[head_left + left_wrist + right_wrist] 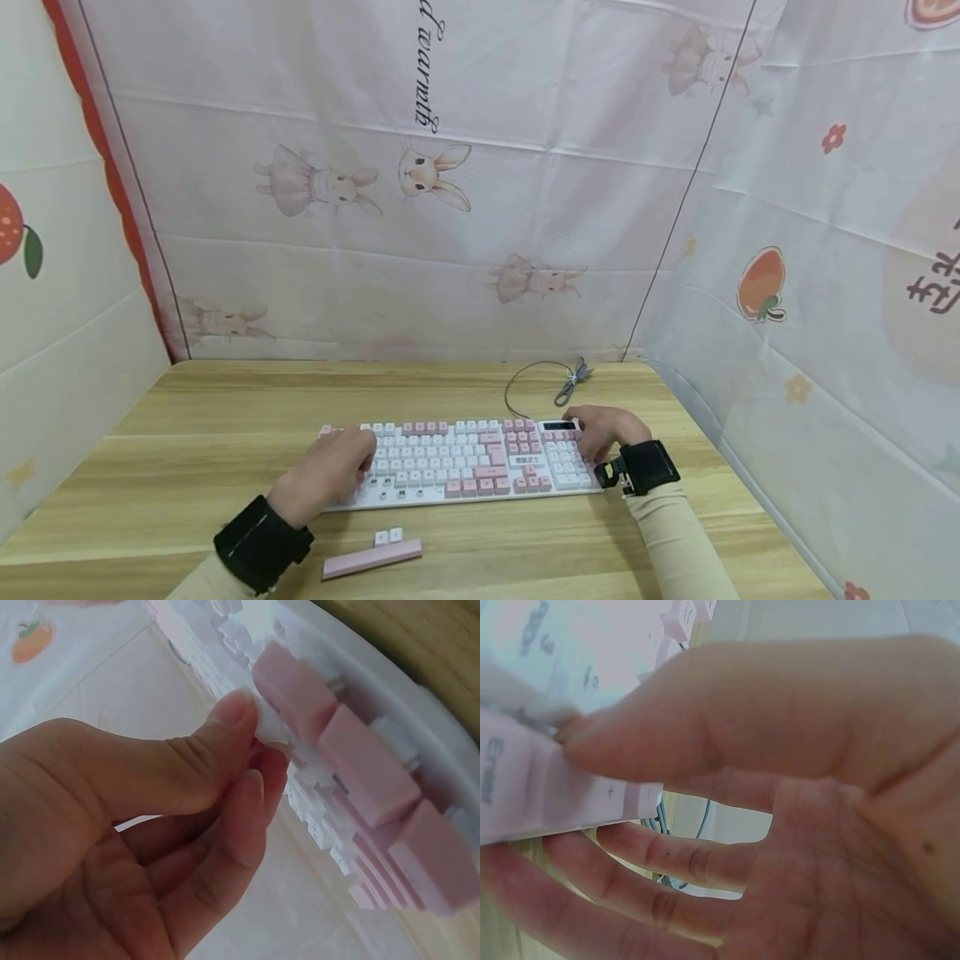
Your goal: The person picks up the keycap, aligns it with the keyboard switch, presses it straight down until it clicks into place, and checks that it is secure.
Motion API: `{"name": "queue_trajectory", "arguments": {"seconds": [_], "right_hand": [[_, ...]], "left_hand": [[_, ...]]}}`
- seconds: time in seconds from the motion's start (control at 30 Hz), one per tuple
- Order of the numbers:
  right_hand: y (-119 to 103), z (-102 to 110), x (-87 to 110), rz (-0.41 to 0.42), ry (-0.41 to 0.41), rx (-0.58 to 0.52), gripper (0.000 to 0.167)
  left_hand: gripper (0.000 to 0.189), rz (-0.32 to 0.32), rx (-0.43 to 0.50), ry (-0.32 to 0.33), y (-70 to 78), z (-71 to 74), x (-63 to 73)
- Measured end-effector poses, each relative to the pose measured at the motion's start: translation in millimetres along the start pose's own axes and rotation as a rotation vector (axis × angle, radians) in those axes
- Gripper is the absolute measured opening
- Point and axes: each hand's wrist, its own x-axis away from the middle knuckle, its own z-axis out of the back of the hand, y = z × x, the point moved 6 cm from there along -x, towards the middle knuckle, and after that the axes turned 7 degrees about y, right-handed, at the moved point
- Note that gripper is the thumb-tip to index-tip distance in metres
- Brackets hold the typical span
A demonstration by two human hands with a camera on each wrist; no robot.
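Note:
A white and pink keyboard (420, 497) lies on the wooden table with several key sockets bare along its lower left. My left hand (330, 467) is over its left end. In the left wrist view, the thumb and a finger pinch a white keycap (268, 726) beside the pink edge keys (367, 765); the hand partly hides it. At the other end my right hand (607, 432) grips the keyboard's right edge. Its thumb lies on the number-pad keys, close to the "Enter" key (502, 780), and its fingers are along the side and underneath.
In front of the keyboard lie two loose white keycaps (388, 536) and a long pink space bar (372, 558). Behind it a bundled grey cable (573, 382) rests on the table (247, 408). Printed curtains (480, 208) surround the table's back and sides.

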Motion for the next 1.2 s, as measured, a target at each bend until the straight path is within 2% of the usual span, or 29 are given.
{"name": "queue_trajectory", "arguments": {"seconds": [0.53, 0.77, 1.0, 1.2], "right_hand": [[0.0, -0.6, -1.9, -0.012, -0.003, -0.005, 0.075], [1.4, 0.6, -0.1, -0.009, -0.002, -0.011, 0.076], [2.5, 1.3, 1.8, -0.010, -0.001, -0.001, 0.075], [-0.2, 0.6, -0.4, 0.005, 0.000, 0.000, 0.073]], "left_hand": [[0.030, -0.018, -0.028, 0.042, 1.9, 1.1, -1.3], [0.025, 0.003, 0.006, 0.003, 2.2, 1.6, -3.9], [0.024, -0.014, 0.035, -0.017, 2.7, 3.5, -7.7], [0.025, 0.023, 0.048, -0.040, -1.1, 3.4, -8.3]]}}
